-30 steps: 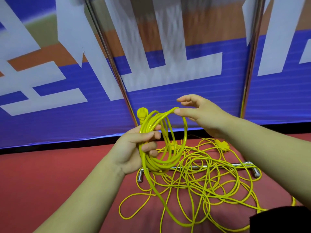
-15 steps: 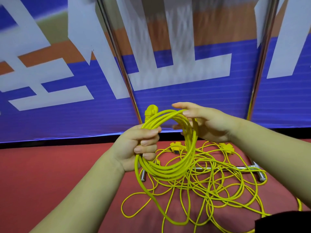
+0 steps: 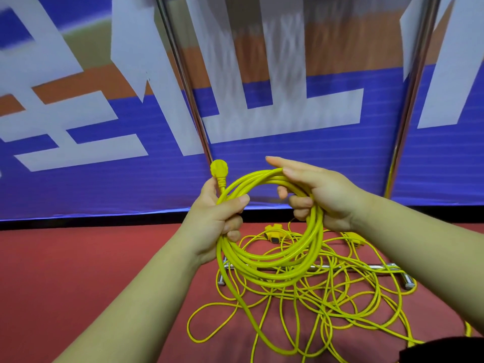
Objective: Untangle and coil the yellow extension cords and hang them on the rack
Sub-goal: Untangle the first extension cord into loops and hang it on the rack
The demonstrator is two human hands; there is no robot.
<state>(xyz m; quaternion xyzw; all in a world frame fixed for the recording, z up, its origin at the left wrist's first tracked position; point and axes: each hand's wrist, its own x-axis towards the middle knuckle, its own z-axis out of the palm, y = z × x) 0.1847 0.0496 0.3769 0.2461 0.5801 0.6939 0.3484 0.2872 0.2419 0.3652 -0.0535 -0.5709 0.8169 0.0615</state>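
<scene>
Cord coil (image 3: 264,275) is gripped at 9 o'clock by the left hand (image 3: 217,216) and 2 o'clock by the right hand (image 3: 322,195), so no loop slips. More cord (image 3: 309,289) is tangled on the floor (image 3: 78,271) below.

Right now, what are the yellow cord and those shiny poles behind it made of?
The yellow cord looks like it has a soft plastic or rubber jacket, smooth and slightly glossy: it bends into round loops without kinking. The poles look like polished metal, probably steel or chrome-plated: they are silvery with bright streaky reflections.
</scene>
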